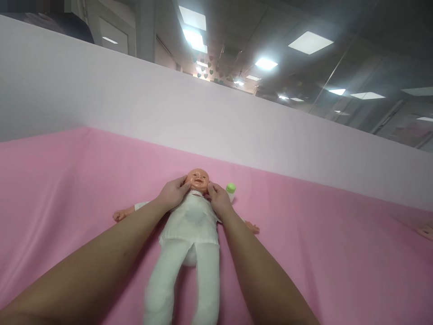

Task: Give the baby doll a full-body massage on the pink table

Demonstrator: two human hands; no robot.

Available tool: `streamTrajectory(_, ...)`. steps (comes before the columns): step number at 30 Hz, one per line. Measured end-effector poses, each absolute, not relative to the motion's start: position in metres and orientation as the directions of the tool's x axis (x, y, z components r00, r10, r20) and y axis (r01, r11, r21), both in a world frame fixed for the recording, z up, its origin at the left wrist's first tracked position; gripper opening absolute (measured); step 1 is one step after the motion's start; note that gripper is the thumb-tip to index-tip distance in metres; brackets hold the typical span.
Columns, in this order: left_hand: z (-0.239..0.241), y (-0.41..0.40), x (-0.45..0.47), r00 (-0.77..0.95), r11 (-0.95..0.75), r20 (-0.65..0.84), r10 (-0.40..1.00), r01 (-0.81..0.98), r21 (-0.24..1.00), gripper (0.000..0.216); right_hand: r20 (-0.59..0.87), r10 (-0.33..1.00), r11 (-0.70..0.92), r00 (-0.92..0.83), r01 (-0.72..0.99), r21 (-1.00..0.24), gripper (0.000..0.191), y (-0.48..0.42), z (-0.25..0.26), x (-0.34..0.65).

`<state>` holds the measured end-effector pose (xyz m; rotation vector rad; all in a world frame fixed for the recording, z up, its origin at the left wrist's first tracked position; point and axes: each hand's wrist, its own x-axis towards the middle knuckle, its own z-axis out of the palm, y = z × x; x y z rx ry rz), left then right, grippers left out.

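Observation:
A baby doll (pixel 191 216) in a white cloth body lies on its back on a pink sheet (pixel 304 253), head away from me and legs toward me. My left hand (pixel 174 193) grips the left side of its bald head, thumb by the cheek. On the opposite side my right hand (pixel 219 198) pinches near the ear, fingers closed. The doll's arms spread out to either side, partly hidden behind my wrists. Just beyond my right hand stands or lies a small bottle (pixel 231 188) with a green cap, its lower part partly covered by that hand.
A white padded wall (pixel 203 117) runs behind the sheet. At the far right edge, a pinkish object (pixel 425 231) is only partly in view and unclear. Above the wall are glass and ceiling lights (pixel 266 63). A dark shape (pixel 61 27) shows at upper left.

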<state>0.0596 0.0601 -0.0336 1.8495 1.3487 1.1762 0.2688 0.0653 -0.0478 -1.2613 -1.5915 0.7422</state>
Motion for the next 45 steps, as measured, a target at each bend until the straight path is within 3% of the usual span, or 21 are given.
streamTrajectory(7,-0.026,0.054,0.061,0.134,-0.325,0.297,0.945,0.418,0.848,0.056,0.279,0.96,0.247,0.003,0.459,-0.854,0.056,0.06,-0.043,0.265)
streamTrajectory(12,-0.022,0.048,0.065,0.118,-0.313,0.294,0.948,0.501,0.807,0.059,0.26,0.965,0.202,0.036,0.529,-0.824,0.074,0.053,-0.037,0.259)
streamTrajectory(19,-0.025,0.052,0.063,0.118,-0.33,0.317,0.941,0.532,0.78,0.053,0.29,0.954,0.19,0.071,0.607,-0.771,0.063,0.048,-0.033,0.257)
streamTrajectory(32,-0.035,0.064,0.056,0.071,-0.312,0.325,0.943,0.523,0.793,0.059,0.34,0.94,0.319,-0.03,0.432,-0.844,0.054,0.059,-0.044,0.271)
streamTrajectory(38,-0.031,0.062,0.056,0.073,-0.306,0.313,0.947,0.511,0.804,0.059,0.367,0.93,0.336,-0.015,0.436,-0.835,0.049,0.062,-0.045,0.271)
streamTrajectory(45,-0.029,0.054,0.064,0.081,-0.296,0.31,0.947,0.592,0.75,0.067,0.296,0.954,0.223,0.043,0.561,-0.797,0.072,0.055,-0.039,0.26)
